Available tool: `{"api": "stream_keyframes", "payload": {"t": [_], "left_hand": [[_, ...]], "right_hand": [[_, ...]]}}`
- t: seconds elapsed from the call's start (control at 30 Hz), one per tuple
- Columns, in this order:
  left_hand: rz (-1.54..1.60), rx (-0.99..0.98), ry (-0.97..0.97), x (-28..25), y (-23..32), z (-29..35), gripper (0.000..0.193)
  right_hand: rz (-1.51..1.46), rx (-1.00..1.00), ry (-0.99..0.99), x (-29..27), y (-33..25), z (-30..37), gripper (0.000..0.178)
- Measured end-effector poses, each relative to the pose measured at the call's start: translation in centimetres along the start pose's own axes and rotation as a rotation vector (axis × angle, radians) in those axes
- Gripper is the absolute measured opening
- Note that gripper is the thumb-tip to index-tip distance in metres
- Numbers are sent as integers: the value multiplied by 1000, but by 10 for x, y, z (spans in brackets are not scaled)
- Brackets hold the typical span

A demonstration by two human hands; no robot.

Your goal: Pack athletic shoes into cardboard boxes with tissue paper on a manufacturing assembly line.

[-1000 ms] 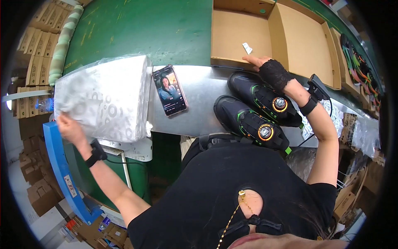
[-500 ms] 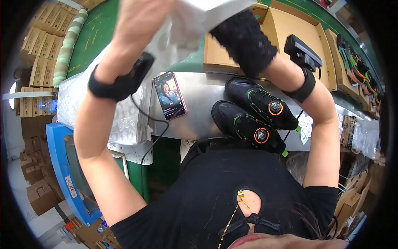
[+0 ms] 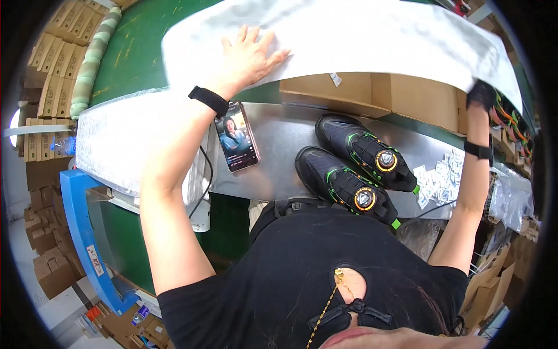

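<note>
It's bright here; the white paper (image 3: 349,41) glares, the metal table (image 3: 276,136) gleams, and the view's edges bend into black.

White sheet (image 3: 360,41) now stretching out, hiding far part of cardboard box (image 3: 427,96); left hand (image 3: 251,60) splaying atop it, right hand (image 3: 482,96) reaching right end.

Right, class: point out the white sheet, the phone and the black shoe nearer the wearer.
White sheet (image 3: 349,41), head view: its middle.
Phone (image 3: 236,139), head view: its screen.
Nearer black shoe (image 3: 345,185), head view: its upper.

Head-worn fisheye, looking steeply down
</note>
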State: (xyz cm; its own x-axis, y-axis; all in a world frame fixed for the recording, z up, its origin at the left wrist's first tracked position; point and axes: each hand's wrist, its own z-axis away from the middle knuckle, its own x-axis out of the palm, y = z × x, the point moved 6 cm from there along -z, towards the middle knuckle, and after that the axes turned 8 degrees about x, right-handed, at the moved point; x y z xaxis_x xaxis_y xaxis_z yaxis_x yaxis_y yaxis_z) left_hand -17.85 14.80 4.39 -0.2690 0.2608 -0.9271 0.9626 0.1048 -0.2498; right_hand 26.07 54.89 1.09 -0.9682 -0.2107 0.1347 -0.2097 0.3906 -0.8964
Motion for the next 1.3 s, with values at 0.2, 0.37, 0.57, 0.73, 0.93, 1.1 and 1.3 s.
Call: {"api": "stream_keyframes", "payload": {"t": [0.2,0.37,0.57,0.73,0.93,1.1,1.3], "left_hand": [[671,-699,-237,65,-86,84,70],[1351,-1208,-305,92,-49,76,76],[2071,-983,-399,93,-10,79,26],[2055,-1016,-211,97,-26,67,23],[2012,-946,-192,85,-19,50,32],[1862,-796,-110,103,-41,48,36],[1094,-744,179,117,-159,76,33]], "right_hand": [[-210,376,120,-47,3,90,45],[-270,625,428,-168,30,82,48],[67,684,460,-56,-83,235,32],[848,86,-800,129,-199,321,8],[1159,-517,-1179,182,-192,402,21],[986,-494,-1297,209,-208,368,20],[413,515,-881,248,-239,277,27]]}}
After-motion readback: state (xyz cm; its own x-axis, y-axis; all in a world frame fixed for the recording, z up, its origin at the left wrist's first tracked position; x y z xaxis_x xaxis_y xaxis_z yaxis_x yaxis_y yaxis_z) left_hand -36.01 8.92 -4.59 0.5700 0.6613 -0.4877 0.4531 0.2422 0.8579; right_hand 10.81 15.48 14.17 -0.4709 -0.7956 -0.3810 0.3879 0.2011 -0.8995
